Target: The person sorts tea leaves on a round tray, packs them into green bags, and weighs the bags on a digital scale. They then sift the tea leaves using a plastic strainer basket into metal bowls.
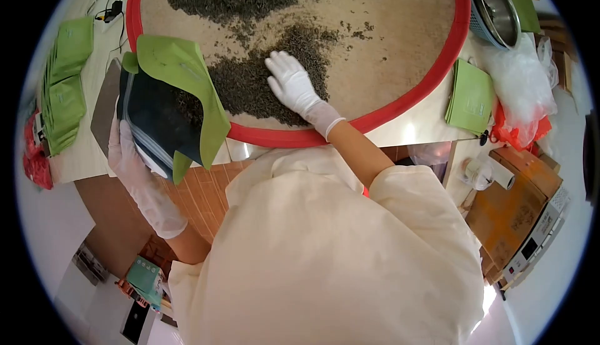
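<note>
My right hand (291, 85), in a white glove, lies flat on a heap of dark, dried tea leaves (244, 82). The leaves rest on a large round tray (400, 45) with a red padded rim. At the tray's left edge, my gloved left hand (127, 148) grips a green zip pouch (215, 117) by its side. The pouch is tilted, its mouth gaping toward the tray, and its dark lining shows. Some leaves are visible inside it. The fingers behind the pouch are partly hidden.
Stacked green pouches (65, 89) lie left; more green pouches (469, 95) lie right. A metal bowl (497, 10) sits in a blue basket at upper right, near clear plastic bags (515, 73). Below stand a cardboard box (509, 204) and a grey device (537, 235).
</note>
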Demonstrator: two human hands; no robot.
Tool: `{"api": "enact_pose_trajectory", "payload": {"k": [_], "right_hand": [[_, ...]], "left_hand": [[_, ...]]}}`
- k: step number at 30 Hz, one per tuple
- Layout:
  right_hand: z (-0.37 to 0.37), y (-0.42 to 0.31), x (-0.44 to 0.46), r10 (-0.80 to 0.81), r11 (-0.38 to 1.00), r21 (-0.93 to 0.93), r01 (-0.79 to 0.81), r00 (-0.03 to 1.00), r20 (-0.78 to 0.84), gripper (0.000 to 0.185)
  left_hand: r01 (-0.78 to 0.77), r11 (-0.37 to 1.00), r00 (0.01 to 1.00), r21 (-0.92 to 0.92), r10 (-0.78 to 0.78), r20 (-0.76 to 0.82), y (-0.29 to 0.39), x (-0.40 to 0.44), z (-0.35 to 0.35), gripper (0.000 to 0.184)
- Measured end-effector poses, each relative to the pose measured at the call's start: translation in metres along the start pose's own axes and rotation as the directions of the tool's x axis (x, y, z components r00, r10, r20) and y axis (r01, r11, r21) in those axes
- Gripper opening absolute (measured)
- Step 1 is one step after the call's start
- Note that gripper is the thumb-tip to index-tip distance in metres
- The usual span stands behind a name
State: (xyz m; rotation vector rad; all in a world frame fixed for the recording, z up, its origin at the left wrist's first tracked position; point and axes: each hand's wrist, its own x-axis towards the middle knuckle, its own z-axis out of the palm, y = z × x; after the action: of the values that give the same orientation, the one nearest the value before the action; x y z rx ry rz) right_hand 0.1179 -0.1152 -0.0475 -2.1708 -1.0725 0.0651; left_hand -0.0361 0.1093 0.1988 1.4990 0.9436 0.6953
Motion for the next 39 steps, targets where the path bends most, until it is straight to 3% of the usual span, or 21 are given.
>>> {"api": "enact_pose_trajectory", "payload": {"k": [4,7,9,17,21,23,31,35,38,39], "right_hand": [[-0.013,-0.033,-0.013,-0.099,0.994,0.063,0.089,0.980,0.174,0.047],[-0.057,-0.038,-0.027,-0.142,0.987,0.110,0.113,0.942,0.305,0.067],[-0.070,-0.027,-0.039,-0.198,0.980,0.093,0.175,0.873,0.445,0.091],[-0.027,-0.012,0.021,-0.233,0.930,-0.156,0.332,0.863,0.449,0.109],[-0.018,-0.010,0.045,-0.274,0.895,-0.176,0.409,0.817,0.507,0.105],[-0.013,-0.008,0.041,-0.373,0.893,-0.033,0.448,0.779,0.505,0.100],[-0.001,-0.034,-0.007,-0.182,0.983,0.020,0.185,0.940,0.288,0.050],[0.003,-0.042,-0.012,-0.019,1.000,-0.007,0.024,0.927,0.374,0.054],[-0.005,-0.046,-0.018,-0.148,0.983,-0.075,0.168,0.964,0.220,0.065],[-0.006,-0.049,-0.018,-0.124,0.987,-0.065,0.147,0.954,0.272,0.074]], "left_hand": [[0.010,0.998,1.000,0.058,-0.009,-0.025,0.007,-0.004,0.012,0.034],[0.015,0.999,1.000,0.046,-0.014,-0.015,0.003,-0.001,0.004,0.035],[0.032,0.999,0.999,0.039,-0.031,-0.031,0.000,-0.001,-0.001,0.035],[0.013,1.000,1.000,0.000,-0.013,-0.016,-0.004,0.001,-0.002,0.034],[0.003,1.000,1.000,-0.008,-0.003,-0.028,0.005,-0.005,0.006,0.034],[0.006,1.000,1.000,-0.006,-0.006,-0.019,0.002,-0.004,0.002,0.034],[-0.024,0.998,1.000,0.056,0.025,-0.007,0.010,-0.006,0.018,0.034],[-0.030,0.995,1.000,0.091,0.029,0.011,0.010,-0.005,0.021,0.033],[0.000,0.993,0.999,0.116,0.005,-0.038,0.005,-0.001,0.016,0.032],[-0.005,0.994,0.999,0.111,0.010,-0.040,0.007,-0.001,0.018,0.032]]}}
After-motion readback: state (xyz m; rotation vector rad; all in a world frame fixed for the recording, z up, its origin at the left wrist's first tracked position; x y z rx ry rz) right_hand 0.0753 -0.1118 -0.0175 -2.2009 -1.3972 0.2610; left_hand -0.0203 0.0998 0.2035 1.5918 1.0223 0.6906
